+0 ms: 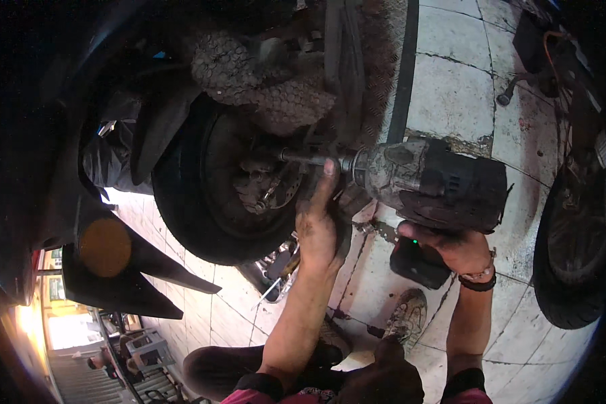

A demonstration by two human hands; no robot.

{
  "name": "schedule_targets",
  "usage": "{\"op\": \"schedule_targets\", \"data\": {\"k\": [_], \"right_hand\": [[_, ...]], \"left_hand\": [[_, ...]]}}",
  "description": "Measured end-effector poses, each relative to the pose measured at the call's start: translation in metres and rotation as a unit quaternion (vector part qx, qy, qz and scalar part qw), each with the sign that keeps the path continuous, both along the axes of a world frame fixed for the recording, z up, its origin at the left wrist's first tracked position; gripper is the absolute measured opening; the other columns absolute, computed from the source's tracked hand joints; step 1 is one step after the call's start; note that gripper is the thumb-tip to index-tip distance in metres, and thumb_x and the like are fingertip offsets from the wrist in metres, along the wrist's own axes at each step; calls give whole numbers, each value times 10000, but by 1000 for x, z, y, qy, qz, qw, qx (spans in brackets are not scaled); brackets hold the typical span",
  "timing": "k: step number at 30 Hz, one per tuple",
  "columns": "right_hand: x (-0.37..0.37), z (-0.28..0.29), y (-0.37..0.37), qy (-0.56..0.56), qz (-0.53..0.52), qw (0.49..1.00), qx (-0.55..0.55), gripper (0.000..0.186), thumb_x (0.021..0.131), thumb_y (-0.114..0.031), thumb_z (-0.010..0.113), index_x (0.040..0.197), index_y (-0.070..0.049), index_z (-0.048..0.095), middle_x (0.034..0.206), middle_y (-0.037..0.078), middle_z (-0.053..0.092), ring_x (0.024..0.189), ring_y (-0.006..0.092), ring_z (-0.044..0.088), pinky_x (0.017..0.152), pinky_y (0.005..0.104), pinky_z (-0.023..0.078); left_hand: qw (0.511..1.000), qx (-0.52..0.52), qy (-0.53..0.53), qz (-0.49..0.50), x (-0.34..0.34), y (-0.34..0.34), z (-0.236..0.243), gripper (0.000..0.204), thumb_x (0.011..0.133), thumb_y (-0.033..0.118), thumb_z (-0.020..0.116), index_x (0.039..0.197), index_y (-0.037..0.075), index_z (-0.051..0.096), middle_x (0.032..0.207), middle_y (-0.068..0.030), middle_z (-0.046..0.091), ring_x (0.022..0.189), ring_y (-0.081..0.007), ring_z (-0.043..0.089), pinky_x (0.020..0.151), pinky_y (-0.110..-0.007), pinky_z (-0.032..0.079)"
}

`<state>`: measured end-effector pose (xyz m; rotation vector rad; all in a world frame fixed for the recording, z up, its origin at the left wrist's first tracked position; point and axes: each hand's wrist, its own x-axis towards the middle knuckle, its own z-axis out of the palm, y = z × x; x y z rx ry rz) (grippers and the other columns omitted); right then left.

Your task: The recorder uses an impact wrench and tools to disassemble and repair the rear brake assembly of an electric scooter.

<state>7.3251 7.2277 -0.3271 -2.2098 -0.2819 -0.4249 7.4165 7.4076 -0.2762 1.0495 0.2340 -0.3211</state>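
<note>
My right hand (461, 250) is wrapped round the handle of a worn, dark cordless impact wrench (444, 178), held level with its nose toward the left. Below that hand shows its black battery pack (417, 266), with a small green light. From the nose a metal socket extension (305, 159) reaches to the hub area of a motorbike wheel (188, 225). My left hand (316, 229) is closed round the extension near the nose, thumb on top; its other fingers are mostly hidden. Beside the extension's tip sit a brake caliper and disc (262, 194); whether the tip touches a fastener is unclear.
Another motorbike wheel (572, 249) stands at the right. Several tools lie in a tray (276, 273) on the tiled floor (451, 94), below the near wheel. Dark bodywork (108, 262) juts in at the left. My shoe (407, 313) is on the floor between my arms.
</note>
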Motion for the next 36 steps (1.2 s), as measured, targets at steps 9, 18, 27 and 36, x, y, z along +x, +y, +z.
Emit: {"op": "schedule_targets", "data": {"k": [9,18,27,36], "right_hand": [[3,-11,15,145,-16,970,194,395,782,-163,841,1120,-37,680,1000,37,703,867,162,662,798,308,534],[4,-84,-25,-41,70,996,-43,544,767,-139,771,1281,-72,605,1343,133,590,1223,310,560,1064,456,402],[2,-89,-21,123,37,951,283,586,827,-401,774,1322,-139,602,1338,44,611,1183,217,585,1035,362,440],[6,-85,-43,109,33,967,226,560,880,-388,704,1373,-173,544,1390,33,561,1245,220,532,1078,392,396]], "left_hand": [[1000,7,7,18,3,10,-4,359,991,245,601,1248,-4,570,1153,-115,640,1002,-201,660,887,-352,541],[997,-70,-3,-18,1,15,-21,390,994,260,587,1288,7,544,1146,-119,637,1054,-213,637,882,-338,531],[999,-46,-14,-4,3,11,-9,431,996,276,585,1301,-25,531,1206,-136,623,1056,-220,636,921,-367,528],[999,-44,3,-5,-7,9,0,385,1000,270,586,1243,-28,576,1166,-126,647,1004,-203,652,885,-341,538]]}}
